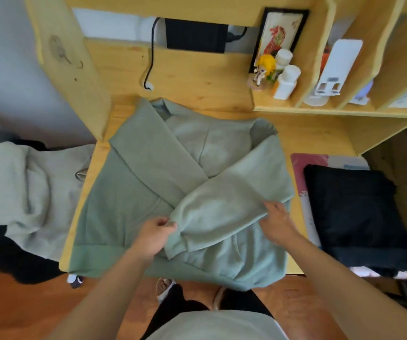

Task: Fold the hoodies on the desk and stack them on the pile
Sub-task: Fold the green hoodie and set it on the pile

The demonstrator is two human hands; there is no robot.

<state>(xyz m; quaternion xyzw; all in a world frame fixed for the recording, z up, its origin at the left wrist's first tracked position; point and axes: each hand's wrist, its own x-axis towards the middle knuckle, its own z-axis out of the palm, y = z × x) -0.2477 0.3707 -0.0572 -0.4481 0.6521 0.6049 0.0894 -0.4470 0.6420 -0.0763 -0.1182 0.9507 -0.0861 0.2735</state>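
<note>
At about nine o'clock, off the counter's left edge, a pale grey hoodie (26, 190) is draped loosely, unfolded. The green hoodie (133, 192) is spread flat across the middle of the counter (320, 141), hem toward the person at six o'clock and hood toward twelve, so its long axis is set from six to twelve. Both sleeves are laid over the chest in a cross: one sleeve (153, 153) is run from eleven o'clock down toward the centre, the other sleeve (224, 204) from two o'clock down to seven, on top.

The cuff end of that upper sleeve is pinched by the left hand (153, 235), fingers curled round the cloth. Further up the same sleeve, its lower edge is gripped by the right hand (277, 222), fingertips tucked under the fabric. The sleeve's diagonal is thus spanned between the hands.

At three o'clock the pile (359, 214) of dark folded cloth is seen, just beside the hoodie and nearer the right hand; the finished fold is judged to be carried that way.
</note>
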